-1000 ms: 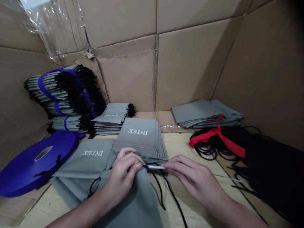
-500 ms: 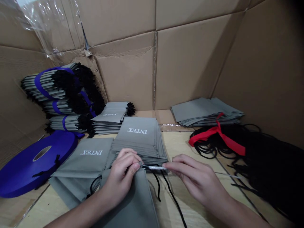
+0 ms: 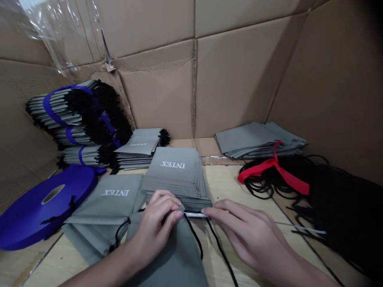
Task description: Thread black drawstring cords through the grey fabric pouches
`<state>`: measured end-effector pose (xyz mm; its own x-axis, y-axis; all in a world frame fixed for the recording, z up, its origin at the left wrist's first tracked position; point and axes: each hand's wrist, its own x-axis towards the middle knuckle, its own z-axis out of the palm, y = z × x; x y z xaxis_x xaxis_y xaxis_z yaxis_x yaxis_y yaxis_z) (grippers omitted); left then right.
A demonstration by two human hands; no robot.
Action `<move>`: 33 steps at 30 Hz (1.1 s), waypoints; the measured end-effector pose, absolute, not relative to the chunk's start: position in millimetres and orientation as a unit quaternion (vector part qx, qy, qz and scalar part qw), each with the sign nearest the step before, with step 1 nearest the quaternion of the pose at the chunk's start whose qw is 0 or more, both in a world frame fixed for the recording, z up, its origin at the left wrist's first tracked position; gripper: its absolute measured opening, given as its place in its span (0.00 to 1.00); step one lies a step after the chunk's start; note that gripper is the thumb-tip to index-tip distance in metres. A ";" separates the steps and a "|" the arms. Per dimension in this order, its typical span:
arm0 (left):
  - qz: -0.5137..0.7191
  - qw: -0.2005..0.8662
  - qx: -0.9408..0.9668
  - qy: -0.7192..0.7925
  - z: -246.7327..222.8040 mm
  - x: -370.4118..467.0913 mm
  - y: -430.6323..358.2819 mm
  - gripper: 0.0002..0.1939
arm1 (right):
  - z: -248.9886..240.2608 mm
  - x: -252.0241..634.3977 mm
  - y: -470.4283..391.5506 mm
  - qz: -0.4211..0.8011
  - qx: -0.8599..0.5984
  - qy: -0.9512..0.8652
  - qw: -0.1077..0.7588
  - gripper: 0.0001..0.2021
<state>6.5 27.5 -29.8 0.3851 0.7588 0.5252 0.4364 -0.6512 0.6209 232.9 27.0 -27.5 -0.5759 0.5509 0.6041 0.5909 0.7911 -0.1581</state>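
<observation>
A grey fabric bag (image 3: pixel 176 255) hangs from my left hand (image 3: pixel 160 219), whose thumb and fingers pinch its top corner. My right hand (image 3: pixel 245 227) pinches a thin whitish tool (image 3: pixel 194 215) that reaches to the bag's top edge. The tool's thin shaft (image 3: pixel 311 229) comes out beyond my right hand toward the right. Black cord (image 3: pixel 220 247) runs down from near the tool, in two strands beside the bag. Just behind my hands stands a stack of grey INTEX bags (image 3: pixel 173 163).
More grey bags (image 3: pixel 113 191) lie at the left beside a blue ribbon roll (image 3: pixel 26 215). Strapped bundles (image 3: pixel 62 105) are piled behind it. Grey pieces (image 3: pixel 248 139) and black cords (image 3: pixel 338 199) with a red tie (image 3: pixel 278 167) sit at the right. Cardboard walls (image 3: pixel 233 71) surround the table.
The tool's shaft now sticks out farther to the right, and less of the tool shows between my hands. My left hand and the bag have shifted slightly right and down.
</observation>
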 end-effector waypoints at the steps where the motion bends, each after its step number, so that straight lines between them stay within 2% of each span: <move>1: 0.411 0.198 0.811 0.368 -30.4 8.1 26.2 0.07 | -26.9 229.9 24.3 -0.033 -0.331 -0.891 0.309 0.14; 7: 0.362 0.244 0.824 0.361 -34.7 19.1 18.1 0.04 | -31.9 215.8 12.5 -0.070 -0.354 -0.897 0.256 0.11; 14: 0.351 0.333 0.779 0.399 -40.8 23.4 23.5 0.12 | -42.0 213.2 11.9 -0.089 -0.372 -0.900 0.208 0.12; 22: 0.285 0.404 0.767 0.408 -40.8 22.8 21.5 0.18 | -50.6 212.7 12.6 -0.145 -0.302 -0.890 0.308 0.14; 33: 0.234 0.344 0.789 0.452 -39.7 24.9 19.5 0.16 | -52.0 210.2 15.7 -0.176 -0.291 -0.889 0.308 0.13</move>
<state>24.9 19.5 -39.7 0.4814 0.8746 0.0579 0.5532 -0.3545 0.7538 210.2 15.7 -52.0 -0.6418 0.4079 0.6494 0.6249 0.7691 0.1344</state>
